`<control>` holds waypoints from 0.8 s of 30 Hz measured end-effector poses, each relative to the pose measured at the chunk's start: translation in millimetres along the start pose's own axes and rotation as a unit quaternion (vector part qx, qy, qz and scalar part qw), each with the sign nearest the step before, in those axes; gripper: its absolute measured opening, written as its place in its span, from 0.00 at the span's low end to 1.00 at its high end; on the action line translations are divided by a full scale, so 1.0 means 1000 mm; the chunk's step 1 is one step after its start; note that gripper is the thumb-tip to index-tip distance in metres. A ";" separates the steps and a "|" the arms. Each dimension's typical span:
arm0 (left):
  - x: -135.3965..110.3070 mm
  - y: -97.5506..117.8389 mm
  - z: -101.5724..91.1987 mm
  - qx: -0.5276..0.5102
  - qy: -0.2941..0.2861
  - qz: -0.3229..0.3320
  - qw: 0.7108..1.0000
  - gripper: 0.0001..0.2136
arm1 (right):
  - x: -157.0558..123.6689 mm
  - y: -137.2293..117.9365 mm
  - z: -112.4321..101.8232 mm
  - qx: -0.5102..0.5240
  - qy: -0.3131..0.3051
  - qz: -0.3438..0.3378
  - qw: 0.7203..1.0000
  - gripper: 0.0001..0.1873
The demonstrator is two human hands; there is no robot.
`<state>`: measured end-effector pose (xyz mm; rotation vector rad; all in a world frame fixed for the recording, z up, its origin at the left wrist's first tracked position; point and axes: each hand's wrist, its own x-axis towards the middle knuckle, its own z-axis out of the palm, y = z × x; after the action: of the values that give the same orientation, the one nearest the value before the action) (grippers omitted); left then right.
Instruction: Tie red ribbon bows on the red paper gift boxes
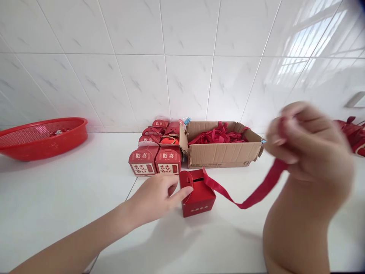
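A small red gift box (197, 195) stands on the white counter in front of me. My left hand (158, 196) grips its left side, thumb pressed on the box near the handle flap. A red ribbon (251, 192) runs from the slot at the box's top out to the right and up into my right hand (309, 146). That hand is raised close to the camera, blurred, with fingers closed around the ribbon's end.
Several finished red gift boxes (156, 152) stand in rows by the tiled wall. Beside them an open cardboard box (222, 154) holds several red ribbons. A red plastic basket (42, 139) sits at far left. More red items (353, 133) lie at the right edge.
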<state>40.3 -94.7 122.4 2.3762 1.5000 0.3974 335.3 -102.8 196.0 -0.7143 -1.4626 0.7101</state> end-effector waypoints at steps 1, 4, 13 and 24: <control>0.012 0.001 0.009 -0.005 0.012 0.005 1.000 0.24 | 0.005 0.005 0.011 0.006 -0.050 0.046 0.998 0.06; 0.027 -0.005 0.032 -0.031 0.029 0.031 0.999 0.24 | 0.022 0.024 0.038 -0.019 -0.231 0.158 0.960 0.07; 0.014 -0.048 0.055 -0.319 0.153 0.057 0.934 0.17 | 0.029 0.079 0.089 -0.073 -0.416 0.243 0.873 0.14; 0.012 -0.045 0.055 -0.331 0.186 0.096 0.920 0.15 | 0.019 0.093 0.115 -0.152 -0.413 0.236 0.866 0.23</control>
<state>29.4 -71.3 55.4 1.9510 1.0175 1.2429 220.6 -31.0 132.5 -1.1110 -2.2483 1.2834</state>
